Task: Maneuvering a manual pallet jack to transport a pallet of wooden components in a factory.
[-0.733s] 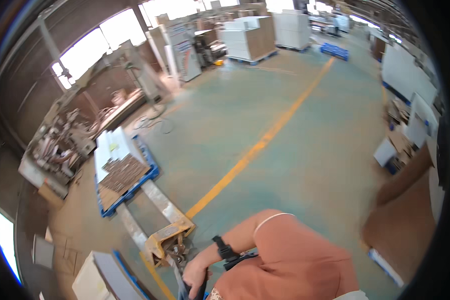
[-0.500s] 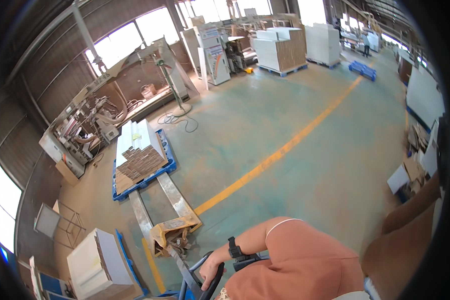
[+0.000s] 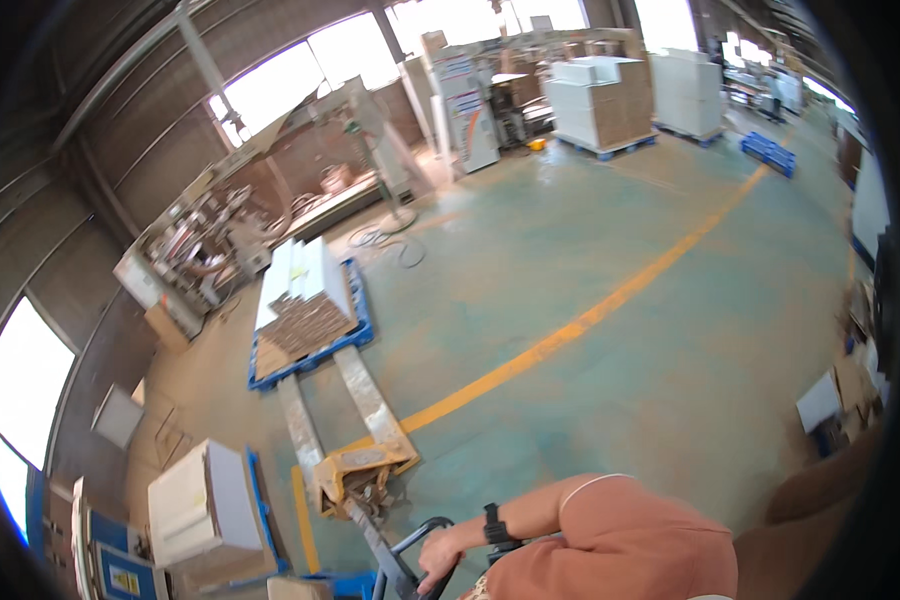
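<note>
My right hand (image 3: 437, 557) is closed around the black loop handle (image 3: 450, 578) of a pallet jack, its arm in an orange sleeve with a black band at the wrist. From the handle, a bar runs to the worn yellow pallet jack (image 3: 362, 460). Its two scuffed metal forks (image 3: 370, 396) point away from me, meeting the near edge of a blue pallet (image 3: 362, 300). I cannot tell how far they reach beneath it. On the pallet sits a stepped stack of white-faced panels (image 3: 315, 320) with brown edges. My left hand is out of view.
Left of the jack stands another stack of pale boards (image 3: 195, 510). Woodworking machinery (image 3: 205, 240) lines the left wall. Tall panel stacks (image 3: 600, 105) and a blue pallet (image 3: 767, 154) are farther off. A yellow line (image 3: 570, 330) crosses the green floor. Scrap boards (image 3: 820, 400) lie at right.
My view has swung left, so the surroundings sit farther right in the picture. My right hand keeps its grip on the handle, and the forks still meet the pallet's near edge.
</note>
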